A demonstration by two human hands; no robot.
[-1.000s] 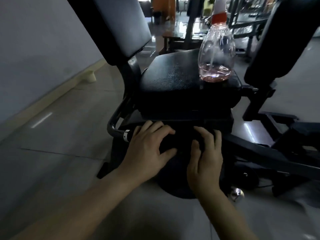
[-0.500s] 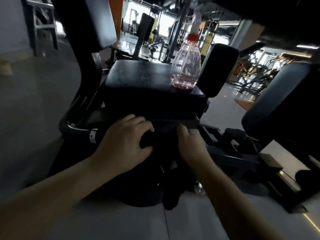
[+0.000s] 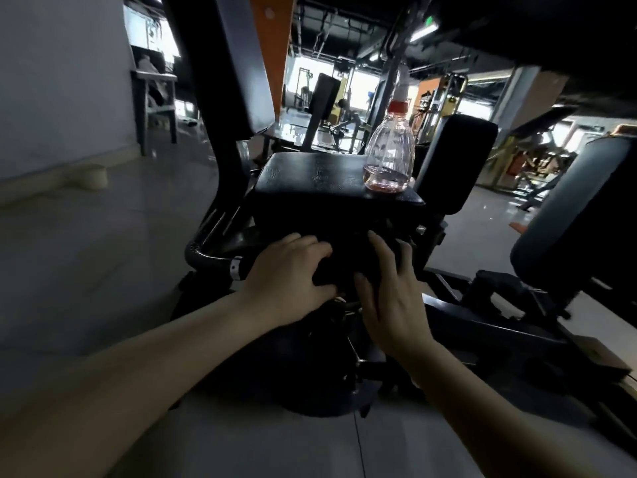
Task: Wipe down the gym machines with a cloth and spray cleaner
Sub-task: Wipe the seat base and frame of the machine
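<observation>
A black gym machine has a padded seat [image 3: 331, 181] and a tall back pad [image 3: 238, 63]. At the seat's right corner stands a clear spray bottle [image 3: 389, 157] with a red collar and a little pink liquid. Just below the seat's front edge, my left hand [image 3: 289, 270] and my right hand [image 3: 389, 291] lie side by side on a dark cloth [image 3: 344, 267] pressed against the frame. My left fingers curl around the cloth. My right fingers rest spread over it. Most of the cloth is hard to tell from the black frame.
A curved frame tube with a silver band [image 3: 236, 267] runs left of my left hand. Another dark pad [image 3: 455, 160] stands behind the bottle, and a large pad [image 3: 579, 229] is at the right. More machines fill the background. Grey floor and wall [image 3: 62, 81] lie to the left.
My view has dropped lower and tilted up, so the gym hall now shows behind the seat. Both hands stay on the cloth; my right fingers have spread again.
</observation>
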